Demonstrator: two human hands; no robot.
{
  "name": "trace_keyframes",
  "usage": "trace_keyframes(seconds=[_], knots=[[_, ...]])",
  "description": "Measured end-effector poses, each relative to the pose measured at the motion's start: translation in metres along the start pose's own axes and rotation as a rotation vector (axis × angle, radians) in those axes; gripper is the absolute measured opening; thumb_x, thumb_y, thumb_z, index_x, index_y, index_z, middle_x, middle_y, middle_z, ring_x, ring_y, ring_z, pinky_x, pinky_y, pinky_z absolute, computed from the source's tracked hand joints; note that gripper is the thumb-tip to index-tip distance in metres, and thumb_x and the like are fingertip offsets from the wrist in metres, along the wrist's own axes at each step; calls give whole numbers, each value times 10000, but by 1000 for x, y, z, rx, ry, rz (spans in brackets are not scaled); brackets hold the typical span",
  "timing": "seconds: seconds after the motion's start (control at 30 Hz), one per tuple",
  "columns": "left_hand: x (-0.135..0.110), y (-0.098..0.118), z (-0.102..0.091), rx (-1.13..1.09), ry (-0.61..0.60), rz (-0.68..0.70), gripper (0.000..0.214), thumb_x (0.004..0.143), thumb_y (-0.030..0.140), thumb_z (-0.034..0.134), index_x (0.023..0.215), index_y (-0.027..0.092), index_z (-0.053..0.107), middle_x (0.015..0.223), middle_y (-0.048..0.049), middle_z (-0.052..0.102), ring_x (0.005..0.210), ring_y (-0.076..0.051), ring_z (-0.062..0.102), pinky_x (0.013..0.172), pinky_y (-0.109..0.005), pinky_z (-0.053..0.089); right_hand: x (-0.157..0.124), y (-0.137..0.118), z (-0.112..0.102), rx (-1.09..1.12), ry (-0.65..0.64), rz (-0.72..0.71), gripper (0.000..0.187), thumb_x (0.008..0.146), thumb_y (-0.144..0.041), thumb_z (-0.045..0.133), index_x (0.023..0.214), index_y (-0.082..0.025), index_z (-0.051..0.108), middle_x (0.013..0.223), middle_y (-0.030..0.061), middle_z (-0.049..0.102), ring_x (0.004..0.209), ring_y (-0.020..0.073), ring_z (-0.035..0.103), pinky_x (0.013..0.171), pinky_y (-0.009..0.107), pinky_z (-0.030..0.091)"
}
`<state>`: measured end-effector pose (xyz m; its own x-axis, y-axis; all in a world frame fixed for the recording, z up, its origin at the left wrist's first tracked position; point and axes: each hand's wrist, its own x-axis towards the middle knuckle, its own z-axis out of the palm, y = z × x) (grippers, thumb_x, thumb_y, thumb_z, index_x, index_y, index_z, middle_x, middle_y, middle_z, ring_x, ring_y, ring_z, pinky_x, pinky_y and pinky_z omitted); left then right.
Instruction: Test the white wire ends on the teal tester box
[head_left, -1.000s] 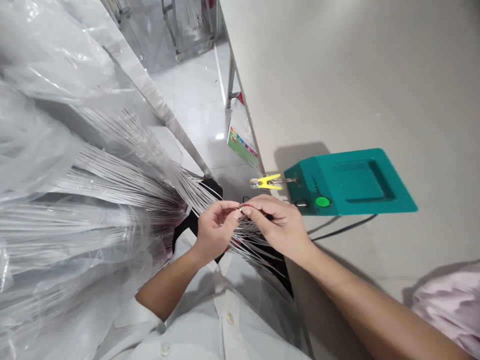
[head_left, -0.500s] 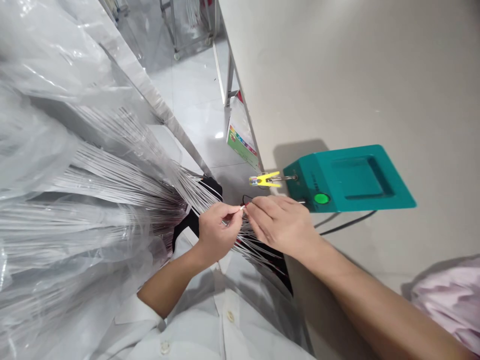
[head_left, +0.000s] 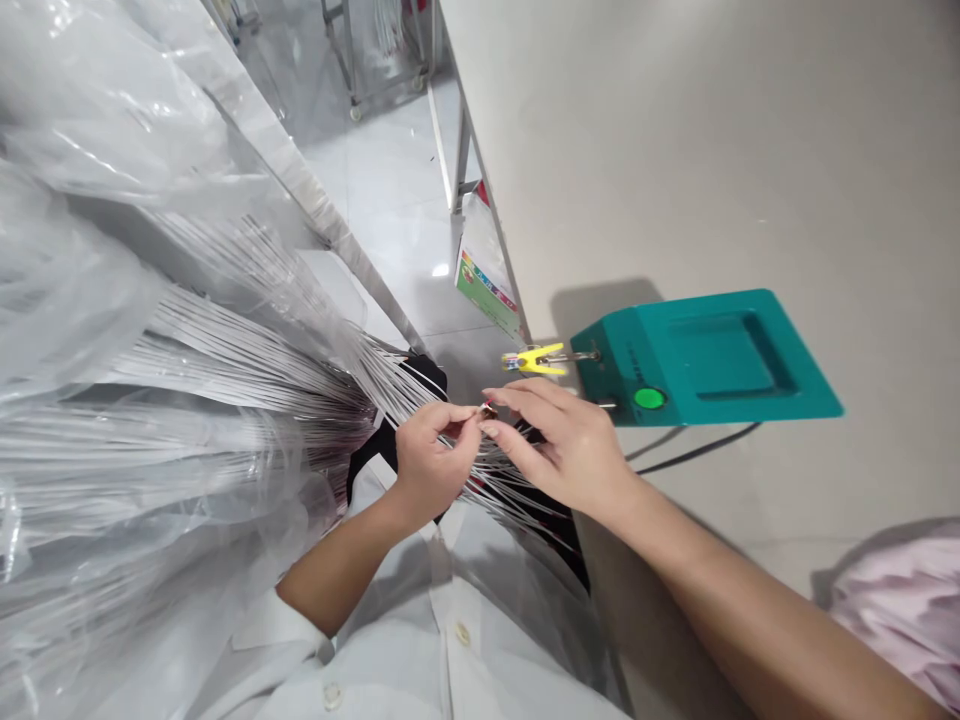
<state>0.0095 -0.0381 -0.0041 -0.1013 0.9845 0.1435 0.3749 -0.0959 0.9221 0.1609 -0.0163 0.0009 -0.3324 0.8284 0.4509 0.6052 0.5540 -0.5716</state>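
Note:
My left hand [head_left: 436, 455] is closed in a pinch, thumb against forefinger, on the end of a pale grey cable. At the fingertips the stripped cable end [head_left: 488, 410] shows a little red and something dark; finer detail is too small to tell. Close to that tip is my right hand [head_left: 574, 440], its thumb and forefinger parted on either side of it. Whether a fingertip touches the wires is unclear. A bundle of grey cables [head_left: 394, 385] runs across my lap beneath both hands. Just beyond the right hand, a yellow clip [head_left: 541, 358] sits on a rod of the teal device [head_left: 720, 365].
The device has a green button [head_left: 649, 398] and a black cord [head_left: 705, 450] on the beige table [head_left: 675, 150]. Clear plastic sheeting [head_left: 82, 100] covers more cables at left. Pink cloth [head_left: 900, 610] lies at lower right; a printed bag [head_left: 486, 270] hangs by the table edge.
The right thumb and fingers have spread apart from their pinch at the cable end. The left hand keeps its pinch, almost in the same place.

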Motion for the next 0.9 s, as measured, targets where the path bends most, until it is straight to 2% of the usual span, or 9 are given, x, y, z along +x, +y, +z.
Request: trace_keyframes(seconds=[0.07, 0.13, 0.23, 0.37, 0.5, 0.63, 0.7, 0.8, 0.9], knots=[[-2, 1, 1, -6, -20, 15, 99, 759, 204, 589, 727, 179, 679, 699, -34, 672, 631, -122, 580, 626, -243, 470, -1, 0, 2, 66, -8, 8, 146, 828, -200, 524, 906, -185, 647, 864, 68, 680, 763, 155, 636, 648, 263, 506], [-1, 2, 0, -53, -72, -34, 102, 758, 218, 596, 733, 176, 686, 705, -38, 679, 631, -123, 585, 627, -242, 470, -2, 1, 2, 68, 2, -18, 158, 828, -167, 504, 863, -190, 656, 820, 58, 679, 717, 142, 630, 627, 252, 503], [4, 0, -7, -128, -210, -176, 114, 744, 247, 620, 729, 163, 696, 715, -43, 688, 638, -125, 592, 612, -230, 466, -1, 2, -1, -73, -7, -143, 153, 824, -169, 506, 830, -184, 658, 791, 56, 678, 703, 147, 624, 633, 263, 493], [8, -7, -13, -177, -360, -276, 112, 709, 248, 648, 706, 143, 690, 684, -42, 677, 632, -126, 581, 602, -227, 456, 4, -1, -6, -287, -111, -273, 179, 836, -198, 495, 744, -177, 646, 710, 43, 658, 660, 148, 597, 591, 275, 439], [9, -10, -7, -329, -307, -374, 92, 675, 212, 649, 640, 130, 628, 590, -4, 621, 537, -85, 534, 535, -204, 430, 9, -7, -11, -391, -172, -277, 213, 816, -165, 480, 652, -177, 614, 625, 25, 616, 595, 137, 555, 561, 280, 389], [17, -6, 1, -455, -213, -503, 128, 630, 227, 673, 634, 134, 584, 527, 26, 594, 397, -42, 451, 406, -176, 363, 13, -6, -27, -458, -65, -269, 163, 809, -197, 512, 678, -194, 609, 672, 27, 644, 621, 151, 568, 613, 294, 402], [23, -3, 2, -497, -206, -559, 174, 623, 230, 680, 746, 132, 606, 517, 37, 594, 347, -31, 413, 356, -170, 322, 16, -1, -38, -505, -10, -235, 103, 806, -245, 551, 815, -185, 634, 787, 61, 675, 715, 195, 596, 678, 324, 413], [32, 1, 3, -531, -233, -549, 396, 626, 185, 669, 1015, 143, 605, 502, 68, 578, 341, -26, 412, 349, -158, 316, 24, 10, -51, -525, -84, -108, 296, 805, -323, 569, 1051, -162, 606, 947, 125, 661, 854, 282, 595, 767, 405, 386], [37, 2, 5, -520, -273, -494, 444, 647, 164, 643, 1089, 161, 604, 504, 73, 578, 349, -17, 404, 354, -149, 315, 34, 19, -57, -503, -213, -65, 255, 826, -313, 530, 1020, -172, 617, 950, 137, 648, 921, 325, 569, 850, 484, 325]])
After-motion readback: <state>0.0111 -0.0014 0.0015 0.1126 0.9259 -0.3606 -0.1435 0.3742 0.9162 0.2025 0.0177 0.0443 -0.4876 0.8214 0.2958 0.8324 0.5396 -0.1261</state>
